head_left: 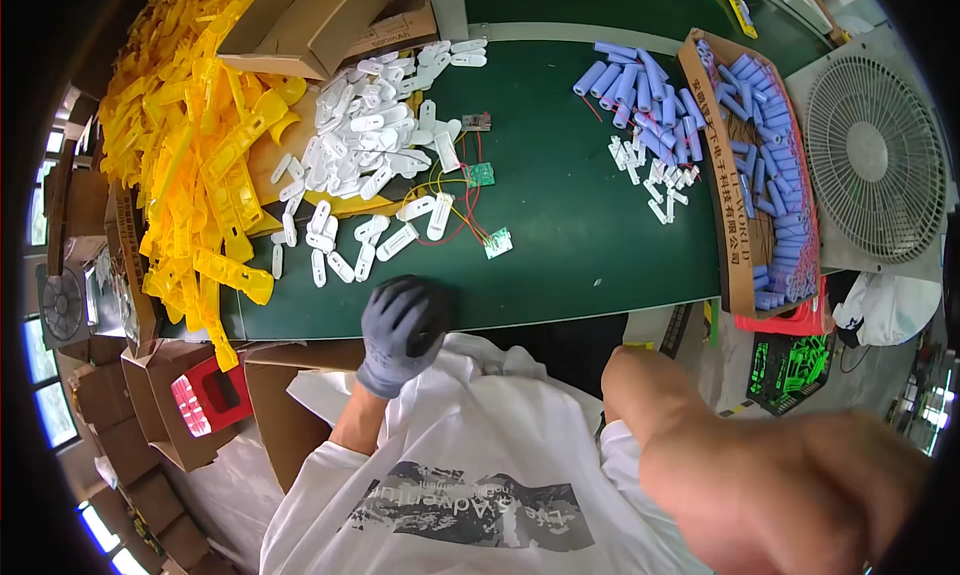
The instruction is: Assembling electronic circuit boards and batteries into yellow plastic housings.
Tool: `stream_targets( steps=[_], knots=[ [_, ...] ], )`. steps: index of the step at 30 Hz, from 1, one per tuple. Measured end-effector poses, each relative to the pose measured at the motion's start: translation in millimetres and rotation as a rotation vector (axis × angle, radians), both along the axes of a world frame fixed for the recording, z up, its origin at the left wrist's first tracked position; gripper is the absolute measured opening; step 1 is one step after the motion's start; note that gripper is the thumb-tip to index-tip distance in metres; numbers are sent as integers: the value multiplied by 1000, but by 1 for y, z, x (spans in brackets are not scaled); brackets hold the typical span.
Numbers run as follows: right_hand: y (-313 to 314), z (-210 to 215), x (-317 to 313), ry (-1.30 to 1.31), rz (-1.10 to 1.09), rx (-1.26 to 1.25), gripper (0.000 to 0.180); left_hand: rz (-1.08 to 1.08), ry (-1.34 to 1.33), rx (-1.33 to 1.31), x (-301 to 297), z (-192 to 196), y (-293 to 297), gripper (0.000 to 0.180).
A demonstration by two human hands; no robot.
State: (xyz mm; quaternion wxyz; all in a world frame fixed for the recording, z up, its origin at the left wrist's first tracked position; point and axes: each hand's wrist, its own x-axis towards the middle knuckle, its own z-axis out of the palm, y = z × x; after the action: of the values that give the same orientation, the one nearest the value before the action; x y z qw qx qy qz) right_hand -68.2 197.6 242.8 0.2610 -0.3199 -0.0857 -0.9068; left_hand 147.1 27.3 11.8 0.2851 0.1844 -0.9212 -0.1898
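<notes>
My left hand (403, 325) wears a grey glove with black on it and rests against my white shirt at the table's near edge. Its fingers are curled, and whatever they may hold is hidden. Just beyond it lie loose white oval plastic casings (397, 241) and a small green circuit board (498, 242) with red and yellow wires. My right hand (790, 485) is bare, raised close to the camera at the lower right, large and blurred. Its fingers cannot be made out. It is away from the table's parts.
Yellow plastic parts (200, 165) pile up at the left beside white casings (365, 120). At the right, blue cylindrical cells (640, 85) and small white connectors (670, 180) lie by a cardboard box (735, 215) of more cells. A fan (870, 155) stands beyond it.
</notes>
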Motion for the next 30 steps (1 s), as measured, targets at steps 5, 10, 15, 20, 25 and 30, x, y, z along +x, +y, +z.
stream_targets(
  steps=[5,10,15,20,25,30],
  knots=[
    [-4,-8,-2,24,40,-21,8,377,-28,6,12,17,-41,43],
    [-7,-14,12,15,57,-27,10,567,3,-83,22,32,-88,40],
    [-4,-21,-2,33,58,-49,12,553,-25,0,12,50,-124,39],
    [3,-30,0,-4,74,-91,13,460,-280,8,9,37,-145,40],
    [-6,-35,-11,-7,77,-103,15,619,-99,-66,35,56,-165,34],
    [-4,-44,-13,15,164,-105,17,731,-262,-327,83,69,-213,47]
  ],
)
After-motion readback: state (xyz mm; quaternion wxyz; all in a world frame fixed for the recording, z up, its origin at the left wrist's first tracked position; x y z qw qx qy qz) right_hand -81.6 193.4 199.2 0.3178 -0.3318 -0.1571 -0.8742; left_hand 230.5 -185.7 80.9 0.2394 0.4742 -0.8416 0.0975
